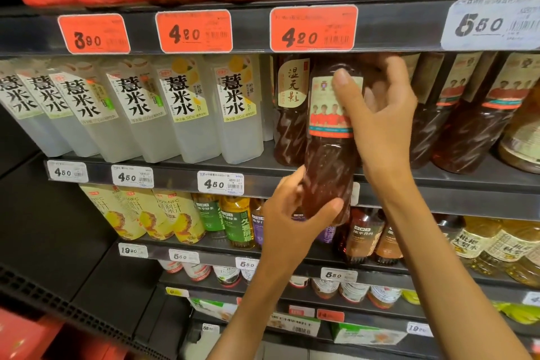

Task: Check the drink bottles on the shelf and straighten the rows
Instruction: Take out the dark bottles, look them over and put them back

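A dark brown tea bottle (327, 161) with a cream and red label hangs in front of the second shelf (455, 181), its base out past the shelf edge. My left hand (289, 219) grips its lower end from below. My right hand (380, 114) holds its upper part, thumb across the label. Behind it on the shelf stand more dark brown bottles (292, 114), and to the right a row of the same kind (467, 126). The bottle's cap is hidden under the shelf above.
Several clear square bottles with black characters (163, 108) fill the shelf's left half. Red price tags (312, 28) line the shelf above. Lower shelves carry juice and tea bottles (236, 222) and cups (353, 291). A dark side panel (43, 228) closes the left.
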`<state>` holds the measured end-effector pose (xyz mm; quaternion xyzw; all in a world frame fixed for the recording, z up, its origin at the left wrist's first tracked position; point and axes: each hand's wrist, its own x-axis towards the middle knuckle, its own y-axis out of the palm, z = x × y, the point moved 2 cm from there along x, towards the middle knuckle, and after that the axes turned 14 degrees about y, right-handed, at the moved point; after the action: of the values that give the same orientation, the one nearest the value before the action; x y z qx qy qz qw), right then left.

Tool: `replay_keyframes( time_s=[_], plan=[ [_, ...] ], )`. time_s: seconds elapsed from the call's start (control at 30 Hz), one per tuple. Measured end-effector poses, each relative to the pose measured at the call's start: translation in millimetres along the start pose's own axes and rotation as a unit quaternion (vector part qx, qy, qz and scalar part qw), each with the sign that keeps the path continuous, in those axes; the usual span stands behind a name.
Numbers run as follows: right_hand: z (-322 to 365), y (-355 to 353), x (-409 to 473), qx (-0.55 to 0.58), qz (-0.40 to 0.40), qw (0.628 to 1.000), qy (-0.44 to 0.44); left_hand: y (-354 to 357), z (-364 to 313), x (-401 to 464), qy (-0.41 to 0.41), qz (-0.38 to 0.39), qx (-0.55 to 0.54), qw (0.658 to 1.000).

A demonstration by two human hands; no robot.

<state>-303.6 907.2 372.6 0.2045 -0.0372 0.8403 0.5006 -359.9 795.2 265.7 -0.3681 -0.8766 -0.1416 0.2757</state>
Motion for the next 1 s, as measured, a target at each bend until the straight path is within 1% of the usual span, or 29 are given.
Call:
replay_keyframes(
  time_s=[0.07, 0.13, 0.17, 0.23, 0.33, 0.4, 0.47, 0.53, 0.6, 0.67, 0.73, 0.77, 0.8, 0.9, 1.0],
  plan=[
    [-3.9, 2.7, -0.9, 0.055, 0.051, 0.996, 0.052, -9.2, -3.0, -3.8, -0.028, 0.044, -0.046, 0.998],
    [-5.9, 6.0, -1.3, 0.105, 0.107, 0.979, 0.137, -15.6, -8.0, -5.8, -0.049, 0.084, -0.059, 0.993],
    [-6.6, 6.6, -1.8, 0.11, 0.129, 0.972, 0.165, -18.0, -9.7, -7.2, -0.057, 0.097, -0.062, 0.992],
    [-7.9, 7.4, -4.5, 0.102, 0.15, 0.967, 0.177, -22.1, -9.1, -10.7, -0.071, 0.103, -0.067, 0.99],
    [-9.7, 10.9, -12.7, 0.076, 0.147, 0.971, 0.175, -22.7, -4.7, -16.0, -0.097, 0.1, -0.074, 0.987],
    [-10.9, 14.1, -17.9, 0.071, 0.141, 0.968, 0.193, -18.2, -5.3, -18.8, -0.137, 0.094, -0.076, 0.983],
    [-10.2, 16.9, -22.9, 0.089, 0.136, 0.963, 0.217, -16.1, -9.1, -21.7, -0.16, 0.087, -0.08, 0.98],
    [-9.3, 17.2, -26.4, 0.111, 0.13, 0.957, 0.235, -18.9, -12.6, -25.2, -0.164, 0.078, -0.079, 0.98],
    [-8.6, 15.7, -28.1, 0.139, 0.135, 0.95, 0.246, -23.8, -19.1, -28.7, -0.182, 0.072, -0.101, 0.975],
    [-8.1, 15.1, -28.5, 0.189, 0.16, 0.932, 0.266, -28.9, -23.9, -33.6, -0.196, 0.083, -0.144, 0.966],
    [-7.0, 19.6, -30.7, 0.234, 0.208, 0.899, 0.307, -31.2, -27.6, -38.9, -0.202, 0.112, -0.188, 0.955],
    [-6.4, 22.9, -33.0, 0.249, 0.228, 0.884, 0.323, -31.6, -28.6, -41.5, -0.206, 0.126, -0.197, 0.95],
    [-6.6, 25.3, -35.1, 0.255, 0.237, 0.878, 0.328, -31.9, -29.1, -43.4, -0.21, 0.132, -0.202, 0.947],
    [-6.9, 26.5, -36.6, 0.249, 0.228, 0.891, 0.304, -34.4, -31.1, -45.8, -0.217, 0.143, -0.186, 0.947],
    [-3.6, 23.3, -39.2, 0.23, 0.206, 0.914, 0.265, -36.4, -36.1, -44.7, -0.22, 0.108, -0.128, 0.961]
  ],
)
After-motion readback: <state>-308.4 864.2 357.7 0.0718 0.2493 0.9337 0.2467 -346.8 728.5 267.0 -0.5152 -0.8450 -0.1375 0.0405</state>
